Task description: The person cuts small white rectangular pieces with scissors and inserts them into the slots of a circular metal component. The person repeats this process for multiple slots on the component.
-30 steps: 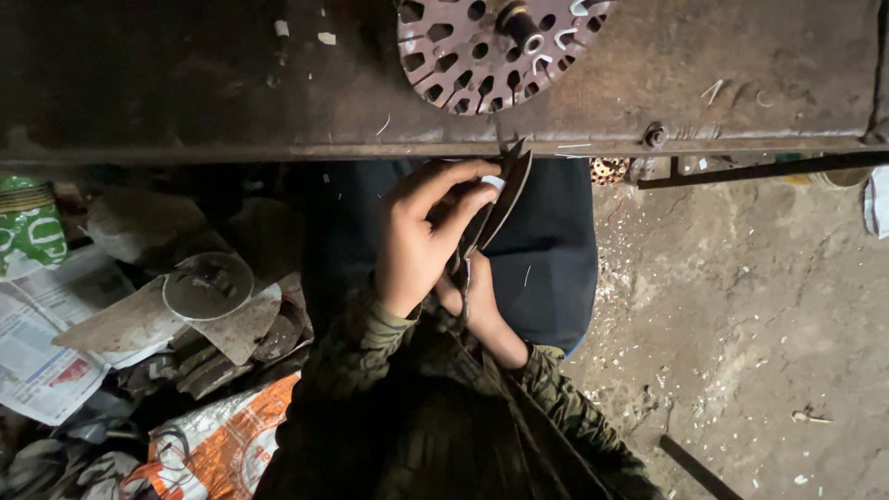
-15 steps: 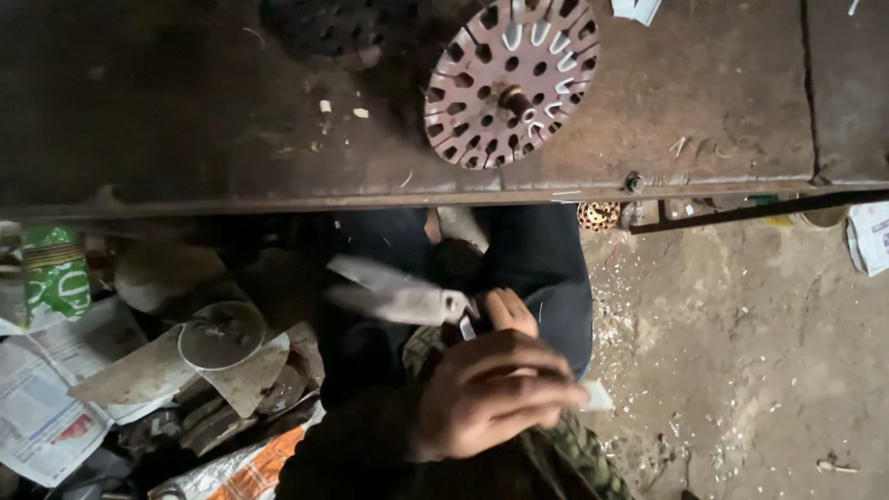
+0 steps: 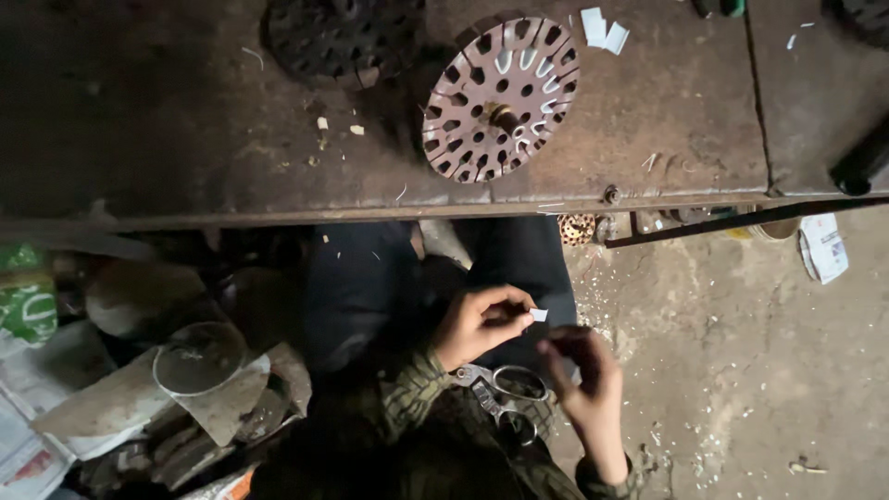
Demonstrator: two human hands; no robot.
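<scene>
Rusty workbench, left hand pinching white slip

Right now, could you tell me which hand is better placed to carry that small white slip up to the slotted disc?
Probably the left hand: its fingertips already pinch the white slip, below the slotted disc.

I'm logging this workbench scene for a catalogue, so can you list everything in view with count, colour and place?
slotted metal disc: one, rusty brown, on the bench.
dark disc: one, black, bench top left.
paper slips: a few, white, bench top.
metal bench: one, dark brown, upper frame.
small paper piece: one, white, pinched in the left hand.
scissors: one pair, grey, on the lap.
round clear lid: one, among clutter lower left.
newspapers: some, lower left floor.
left hand: one, centre.
right hand: one, beside it, fingers curled.
</scene>
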